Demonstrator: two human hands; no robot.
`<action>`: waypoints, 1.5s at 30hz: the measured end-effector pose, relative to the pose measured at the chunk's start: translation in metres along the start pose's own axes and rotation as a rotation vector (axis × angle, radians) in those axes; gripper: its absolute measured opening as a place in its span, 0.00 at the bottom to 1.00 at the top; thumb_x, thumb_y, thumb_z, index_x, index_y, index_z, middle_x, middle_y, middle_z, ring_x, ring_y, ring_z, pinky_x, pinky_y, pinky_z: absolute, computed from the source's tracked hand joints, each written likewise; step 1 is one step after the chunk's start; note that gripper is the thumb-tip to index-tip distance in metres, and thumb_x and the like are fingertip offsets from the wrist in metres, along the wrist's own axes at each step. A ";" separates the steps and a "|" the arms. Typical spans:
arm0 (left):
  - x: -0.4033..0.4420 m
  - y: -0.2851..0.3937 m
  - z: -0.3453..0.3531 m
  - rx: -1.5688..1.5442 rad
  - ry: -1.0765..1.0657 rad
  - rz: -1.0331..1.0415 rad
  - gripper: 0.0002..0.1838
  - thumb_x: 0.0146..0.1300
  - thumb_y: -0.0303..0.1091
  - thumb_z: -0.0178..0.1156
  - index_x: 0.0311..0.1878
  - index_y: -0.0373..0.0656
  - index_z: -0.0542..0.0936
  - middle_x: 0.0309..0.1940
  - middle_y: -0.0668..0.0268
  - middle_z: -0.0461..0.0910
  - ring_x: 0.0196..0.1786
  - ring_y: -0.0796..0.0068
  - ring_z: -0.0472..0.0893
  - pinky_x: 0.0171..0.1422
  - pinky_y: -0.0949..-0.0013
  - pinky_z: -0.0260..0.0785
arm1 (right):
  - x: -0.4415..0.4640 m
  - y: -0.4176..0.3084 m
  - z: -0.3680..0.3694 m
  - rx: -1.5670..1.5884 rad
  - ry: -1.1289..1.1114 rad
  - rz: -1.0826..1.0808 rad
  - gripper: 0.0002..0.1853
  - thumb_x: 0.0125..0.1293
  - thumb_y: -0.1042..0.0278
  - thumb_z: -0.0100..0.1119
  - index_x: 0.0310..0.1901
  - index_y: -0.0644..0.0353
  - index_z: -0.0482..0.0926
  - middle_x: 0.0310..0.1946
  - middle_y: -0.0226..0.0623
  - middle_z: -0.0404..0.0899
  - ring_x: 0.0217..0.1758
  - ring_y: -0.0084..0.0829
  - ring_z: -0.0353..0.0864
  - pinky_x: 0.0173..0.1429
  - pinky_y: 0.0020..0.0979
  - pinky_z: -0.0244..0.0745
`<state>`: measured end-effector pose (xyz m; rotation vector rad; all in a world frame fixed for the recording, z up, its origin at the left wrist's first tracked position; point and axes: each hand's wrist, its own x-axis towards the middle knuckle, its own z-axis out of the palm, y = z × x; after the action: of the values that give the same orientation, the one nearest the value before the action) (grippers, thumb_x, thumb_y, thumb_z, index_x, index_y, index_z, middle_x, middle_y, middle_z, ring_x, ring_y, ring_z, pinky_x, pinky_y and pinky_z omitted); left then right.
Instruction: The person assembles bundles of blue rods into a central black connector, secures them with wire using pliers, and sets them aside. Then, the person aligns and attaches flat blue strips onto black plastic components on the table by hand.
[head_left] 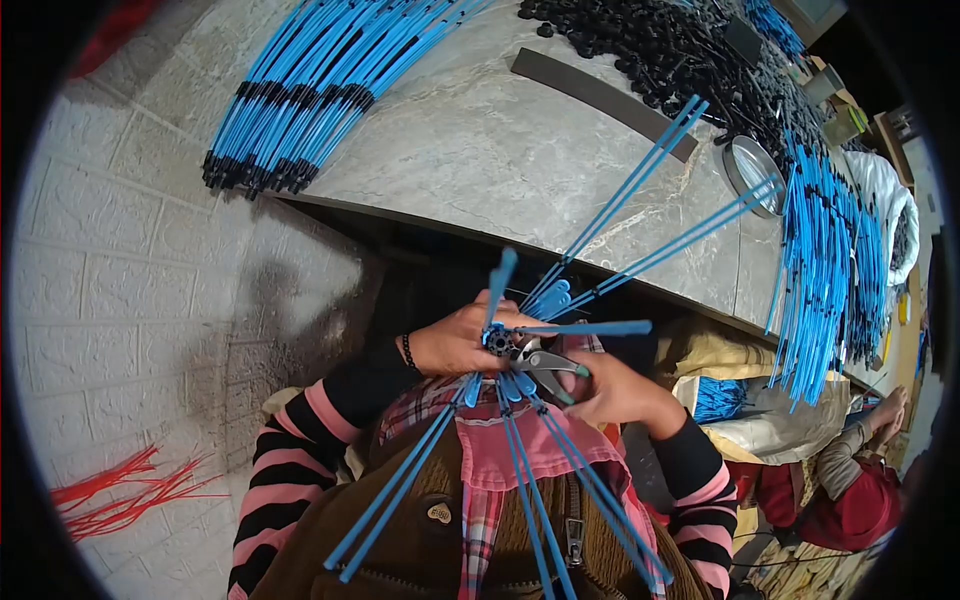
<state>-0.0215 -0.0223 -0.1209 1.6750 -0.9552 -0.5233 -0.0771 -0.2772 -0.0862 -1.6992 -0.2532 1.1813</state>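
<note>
My left hand, with a dark bracelet at the wrist, is closed around a small round black hub. Long thin blue rods in pairs fan out from this hub in several directions, some over the table edge and some across my lap. Small blue tabs sit among the rods near the hub. My right hand grips pliers with greenish handle ends. The pliers' jaws are right beside the hub; whether they bite on anything is hidden.
On the grey marble-patterned table lie blue rod bundles, a dark flat strip, a heap of black parts and a round metal tin. More blue rods hang over the right edge. Another person's red-clad arm shows at right.
</note>
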 end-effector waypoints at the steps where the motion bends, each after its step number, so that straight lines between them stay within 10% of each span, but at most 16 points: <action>1: 0.000 -0.002 0.002 -0.001 0.003 -0.002 0.25 0.56 0.33 0.67 0.59 0.45 0.79 0.36 0.70 0.81 0.39 0.73 0.74 0.56 0.66 0.56 | 0.002 0.004 0.002 -0.001 -0.003 0.001 0.18 0.55 0.70 0.65 0.47 0.62 0.74 0.30 0.40 0.73 0.31 0.33 0.77 0.33 0.29 0.71; 5: -0.003 -0.011 0.004 -0.014 0.060 0.070 0.23 0.55 0.34 0.68 0.57 0.48 0.81 0.33 0.71 0.79 0.38 0.72 0.71 0.56 0.66 0.55 | 0.014 0.017 0.013 0.368 -0.193 -0.117 0.14 0.55 0.72 0.63 0.43 0.61 0.73 0.25 0.33 0.72 0.26 0.27 0.77 0.31 0.29 0.70; 8: -0.001 -0.007 0.001 -0.049 0.035 0.016 0.23 0.55 0.35 0.68 0.56 0.49 0.81 0.33 0.70 0.79 0.40 0.72 0.70 0.55 0.66 0.55 | 0.002 -0.003 0.012 -0.045 0.354 -0.367 0.14 0.56 0.74 0.64 0.43 0.61 0.73 0.25 0.27 0.70 0.27 0.20 0.73 0.30 0.27 0.69; 13: -0.001 -0.002 0.000 -0.071 0.063 -0.028 0.23 0.55 0.37 0.68 0.56 0.49 0.82 0.34 0.70 0.79 0.40 0.71 0.70 0.55 0.66 0.55 | -0.016 -0.002 0.007 -0.826 0.548 -0.355 0.21 0.56 0.74 0.63 0.51 0.61 0.70 0.32 0.30 0.72 0.36 0.17 0.72 0.37 0.25 0.69; 16: 0.005 0.000 -0.003 -0.039 -0.012 0.046 0.23 0.55 0.38 0.68 0.56 0.49 0.81 0.34 0.70 0.79 0.41 0.70 0.71 0.57 0.66 0.54 | -0.007 -0.004 0.009 -0.055 0.048 0.060 0.24 0.54 0.74 0.61 0.55 0.60 0.70 0.34 0.36 0.74 0.36 0.23 0.75 0.39 0.28 0.70; 21: 0.001 -0.008 -0.002 -0.020 -0.002 0.101 0.24 0.55 0.38 0.68 0.57 0.49 0.81 0.34 0.69 0.79 0.41 0.71 0.72 0.58 0.65 0.53 | 0.010 0.025 0.017 0.221 -0.029 -0.239 0.24 0.53 0.77 0.62 0.54 0.59 0.71 0.31 0.34 0.74 0.32 0.24 0.75 0.37 0.30 0.72; 29: -0.001 -0.010 -0.001 -0.007 0.011 0.080 0.25 0.54 0.39 0.68 0.57 0.48 0.80 0.35 0.69 0.80 0.43 0.73 0.74 0.59 0.65 0.52 | -0.012 -0.012 0.006 -0.890 0.563 -0.461 0.23 0.55 0.75 0.62 0.54 0.62 0.70 0.33 0.24 0.70 0.33 0.17 0.70 0.39 0.26 0.71; 32: 0.001 -0.006 -0.005 -0.049 -0.090 0.030 0.23 0.60 0.40 0.64 0.59 0.53 0.79 0.39 0.68 0.78 0.49 0.72 0.73 0.67 0.62 0.49 | -0.008 -0.025 0.011 0.109 0.060 0.042 0.21 0.57 0.73 0.61 0.53 0.61 0.71 0.33 0.23 0.71 0.33 0.17 0.71 0.38 0.26 0.71; 37: 0.001 -0.008 -0.005 -0.027 -0.090 0.013 0.22 0.60 0.41 0.64 0.59 0.53 0.79 0.39 0.68 0.78 0.49 0.72 0.73 0.67 0.63 0.49 | 0.014 0.028 0.010 0.438 -0.268 -0.031 0.18 0.60 0.73 0.60 0.53 0.60 0.71 0.35 0.24 0.72 0.34 0.17 0.72 0.37 0.25 0.71; 45: 0.002 -0.015 0.004 -0.168 0.096 0.060 0.24 0.57 0.39 0.66 0.58 0.49 0.79 0.35 0.69 0.79 0.41 0.73 0.74 0.57 0.68 0.55 | -0.010 -0.024 0.002 -0.409 0.575 -0.463 0.19 0.58 0.67 0.67 0.49 0.62 0.73 0.31 0.33 0.76 0.33 0.23 0.76 0.37 0.28 0.72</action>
<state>-0.0187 -0.0249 -0.1366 1.5029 -0.8651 -0.4658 -0.0756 -0.2707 -0.0612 -2.1058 -0.5173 0.2851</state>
